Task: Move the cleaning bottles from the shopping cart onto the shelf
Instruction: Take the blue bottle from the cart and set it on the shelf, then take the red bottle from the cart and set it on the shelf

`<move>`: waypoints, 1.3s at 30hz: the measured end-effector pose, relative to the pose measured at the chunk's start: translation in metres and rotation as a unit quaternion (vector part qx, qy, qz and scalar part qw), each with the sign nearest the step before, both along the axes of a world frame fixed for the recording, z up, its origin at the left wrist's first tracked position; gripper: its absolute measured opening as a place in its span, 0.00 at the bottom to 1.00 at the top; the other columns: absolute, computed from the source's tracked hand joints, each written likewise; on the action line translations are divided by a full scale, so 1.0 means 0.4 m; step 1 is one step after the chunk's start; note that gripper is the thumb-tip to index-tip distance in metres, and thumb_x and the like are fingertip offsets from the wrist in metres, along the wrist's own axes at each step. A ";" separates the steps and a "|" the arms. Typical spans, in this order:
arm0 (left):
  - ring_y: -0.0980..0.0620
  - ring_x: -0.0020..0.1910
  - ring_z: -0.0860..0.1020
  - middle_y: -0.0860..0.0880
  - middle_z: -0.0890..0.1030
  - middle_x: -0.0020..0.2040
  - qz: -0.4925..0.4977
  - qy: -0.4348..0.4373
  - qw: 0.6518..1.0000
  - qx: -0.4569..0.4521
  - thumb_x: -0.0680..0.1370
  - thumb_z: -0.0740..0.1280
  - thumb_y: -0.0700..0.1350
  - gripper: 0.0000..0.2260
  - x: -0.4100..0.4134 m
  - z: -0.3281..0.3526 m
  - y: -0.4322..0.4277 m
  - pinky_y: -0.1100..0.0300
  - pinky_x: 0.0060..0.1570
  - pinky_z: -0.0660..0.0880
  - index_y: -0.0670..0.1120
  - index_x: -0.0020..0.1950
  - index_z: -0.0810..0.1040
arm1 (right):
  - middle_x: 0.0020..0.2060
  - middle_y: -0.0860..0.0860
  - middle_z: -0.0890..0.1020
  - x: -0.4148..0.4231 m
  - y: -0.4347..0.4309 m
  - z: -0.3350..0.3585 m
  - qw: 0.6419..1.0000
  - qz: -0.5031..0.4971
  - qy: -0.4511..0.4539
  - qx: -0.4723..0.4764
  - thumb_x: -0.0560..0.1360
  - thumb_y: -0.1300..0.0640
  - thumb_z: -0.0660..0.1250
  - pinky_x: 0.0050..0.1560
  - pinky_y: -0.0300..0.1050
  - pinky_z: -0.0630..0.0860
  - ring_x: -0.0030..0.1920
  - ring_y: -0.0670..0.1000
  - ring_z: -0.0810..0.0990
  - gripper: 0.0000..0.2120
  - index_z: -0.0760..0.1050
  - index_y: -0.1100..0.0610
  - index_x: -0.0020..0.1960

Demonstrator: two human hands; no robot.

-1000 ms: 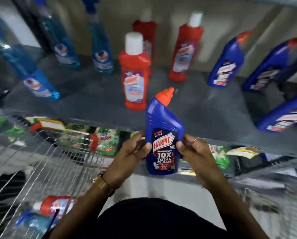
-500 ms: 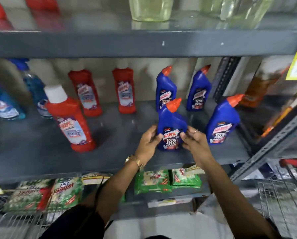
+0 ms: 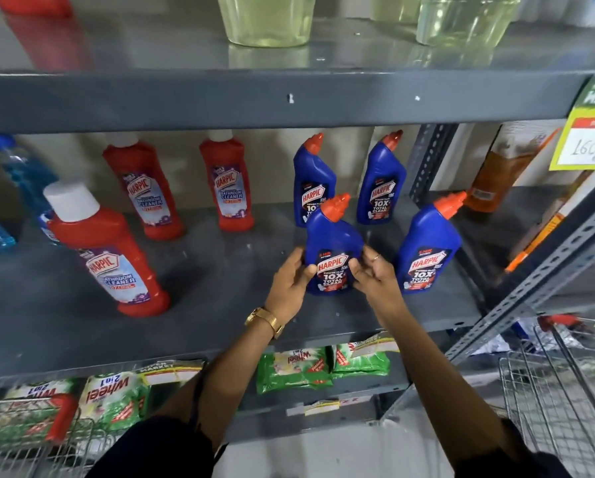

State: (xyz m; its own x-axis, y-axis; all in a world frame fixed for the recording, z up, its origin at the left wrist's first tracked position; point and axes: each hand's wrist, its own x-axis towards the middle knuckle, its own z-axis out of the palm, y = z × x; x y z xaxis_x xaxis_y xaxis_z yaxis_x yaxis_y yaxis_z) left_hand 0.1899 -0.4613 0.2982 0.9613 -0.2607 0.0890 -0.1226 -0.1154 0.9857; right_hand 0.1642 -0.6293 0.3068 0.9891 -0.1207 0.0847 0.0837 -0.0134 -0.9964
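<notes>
A blue Harpic bottle [image 3: 334, 236] with an orange cap stands upright on the grey middle shelf [image 3: 220, 270], near its front. My left hand [image 3: 289, 281] presses its left side with the thumb on the label. My right hand [image 3: 375, 274] curls its fingers against the bottle's right side. Three more blue Harpic bottles stand close by: one to the right [image 3: 427, 246] and two behind [image 3: 313, 177] [image 3: 380, 181]. Wire shopping cart parts show at the bottom right [image 3: 548, 391] and bottom left [image 3: 30, 443].
Red Harpic bottles [image 3: 110, 257] [image 3: 144, 191] [image 3: 227, 184] stand left of my hands, pale blue bottles [image 3: 23, 174] farther left. The upper shelf edge [image 3: 254, 98] overhangs. A slanted metal post [image 3: 548, 270] bounds the right. Green detergent packs [image 3: 296, 367] lie on the shelf below.
My view rose from the cart to the shelf. Both hands carried the blue bottle up and forward and set it upright between the other blue bottles.
</notes>
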 end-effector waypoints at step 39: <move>0.33 0.54 0.78 0.29 0.79 0.53 0.534 0.365 0.756 0.102 0.71 0.59 0.46 0.22 -0.861 -0.496 1.104 0.46 0.56 0.72 0.28 0.54 0.75 | 0.64 0.60 0.77 -0.429 1.238 -0.334 0.685 0.538 -0.114 -0.478 0.76 0.54 0.52 0.69 0.55 0.63 0.68 0.61 0.71 0.21 0.74 0.63 0.62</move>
